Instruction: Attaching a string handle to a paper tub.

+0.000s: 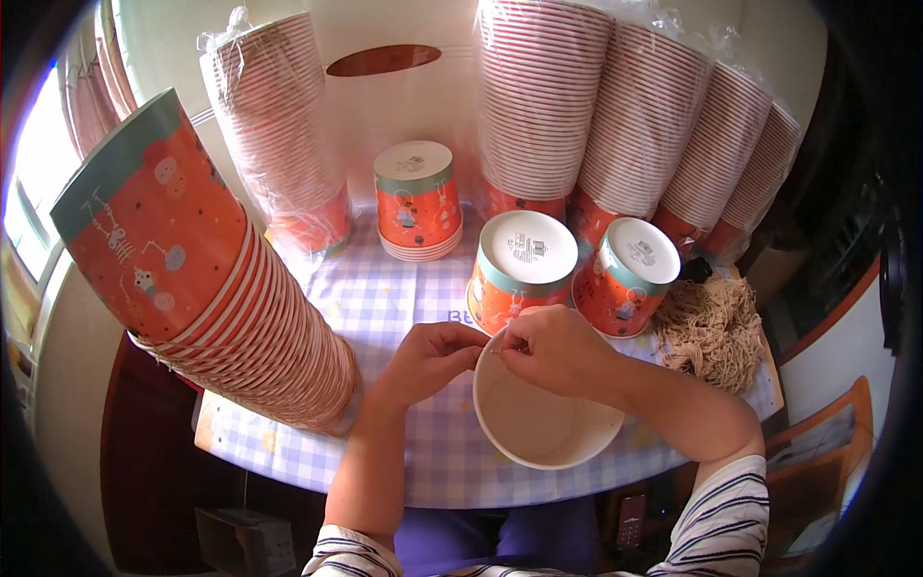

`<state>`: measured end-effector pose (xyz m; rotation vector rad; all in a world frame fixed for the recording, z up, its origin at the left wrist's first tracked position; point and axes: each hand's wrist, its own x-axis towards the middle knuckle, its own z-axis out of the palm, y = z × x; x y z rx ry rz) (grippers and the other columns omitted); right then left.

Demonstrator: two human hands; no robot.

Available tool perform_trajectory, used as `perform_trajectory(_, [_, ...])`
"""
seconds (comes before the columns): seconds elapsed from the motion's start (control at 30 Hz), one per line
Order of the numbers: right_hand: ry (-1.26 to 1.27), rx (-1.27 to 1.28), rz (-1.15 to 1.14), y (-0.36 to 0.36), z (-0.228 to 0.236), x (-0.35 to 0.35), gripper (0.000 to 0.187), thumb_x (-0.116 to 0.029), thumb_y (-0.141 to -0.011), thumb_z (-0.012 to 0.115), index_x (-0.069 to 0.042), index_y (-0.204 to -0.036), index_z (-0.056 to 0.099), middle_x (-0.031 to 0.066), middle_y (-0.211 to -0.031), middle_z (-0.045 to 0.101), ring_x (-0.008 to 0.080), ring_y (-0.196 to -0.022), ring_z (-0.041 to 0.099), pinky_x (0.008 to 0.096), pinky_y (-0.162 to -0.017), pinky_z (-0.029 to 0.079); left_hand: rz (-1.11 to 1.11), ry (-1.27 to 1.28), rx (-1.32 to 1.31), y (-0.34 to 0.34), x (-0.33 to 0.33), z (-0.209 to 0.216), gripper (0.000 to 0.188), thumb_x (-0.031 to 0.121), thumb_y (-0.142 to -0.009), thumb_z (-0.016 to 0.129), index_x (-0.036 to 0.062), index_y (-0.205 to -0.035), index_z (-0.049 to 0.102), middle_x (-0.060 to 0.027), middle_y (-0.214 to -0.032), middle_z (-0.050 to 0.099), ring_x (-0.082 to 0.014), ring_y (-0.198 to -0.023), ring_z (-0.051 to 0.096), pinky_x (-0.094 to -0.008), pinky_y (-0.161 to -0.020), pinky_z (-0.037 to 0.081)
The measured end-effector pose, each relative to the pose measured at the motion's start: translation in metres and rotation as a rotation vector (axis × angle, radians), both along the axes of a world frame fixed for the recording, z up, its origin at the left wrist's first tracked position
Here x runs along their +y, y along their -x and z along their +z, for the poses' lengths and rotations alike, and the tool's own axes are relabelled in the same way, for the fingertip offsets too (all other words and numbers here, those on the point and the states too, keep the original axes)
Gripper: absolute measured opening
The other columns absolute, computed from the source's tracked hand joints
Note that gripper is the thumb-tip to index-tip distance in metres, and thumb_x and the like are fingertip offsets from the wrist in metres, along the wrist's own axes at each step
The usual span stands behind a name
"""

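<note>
Both hands, left hand (428, 354) and right hand (550, 348), grip pinching the rim of an upright, mouth-up paper bucket (538, 413).

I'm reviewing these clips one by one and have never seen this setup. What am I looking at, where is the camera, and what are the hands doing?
No machine here: a person works bare-handed. The single picture comes from a fisheye camera on their head, looking down, so edges bend. The left hand and right hand meet at the rim of an open white paper cup, pinching something too small to tell. On the checked tablecloth stand upside-down orange cups, a leaning cup stack, wrapped stacks and a bundle of tan string.
</note>
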<state>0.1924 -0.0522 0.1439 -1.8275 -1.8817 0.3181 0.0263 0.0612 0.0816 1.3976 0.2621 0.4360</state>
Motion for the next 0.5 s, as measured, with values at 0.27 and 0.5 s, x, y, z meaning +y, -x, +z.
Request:
perform_trajectory(0.27, [0.012,0.021,-0.012,0.0008,0.0002,0.0021,0.014,-0.016,-0.075,0.063,-0.002,-0.076,0.065,0.0147,-0.074,0.063,0.0294,-0.068,0.063,0.0375,-0.06,0.049,0.001,-0.008,0.002,0.0,0.0017,-0.0044,0.019,0.004,-0.088,0.058,-0.0055,-0.104,0.061,-0.0088,-0.096,0.065,-0.0123,-0.088,0.062,-0.0252,-0.08,0.051])
perform_trajectory(0.5, [-0.002,0.002,-0.025,0.0065,0.0048,0.0032,0.016,-0.017,-0.076,0.063,-0.001,-0.076,0.065,0.0156,-0.072,0.063,0.0295,-0.068,0.063,0.0376,-0.061,0.05,-0.012,-0.009,0.0,0.0005,0.0027,-0.0083,0.019,0.005,-0.088,0.059,-0.0048,-0.104,0.062,-0.0083,-0.097,0.065,-0.0107,-0.088,0.06,-0.0242,-0.079,0.05])
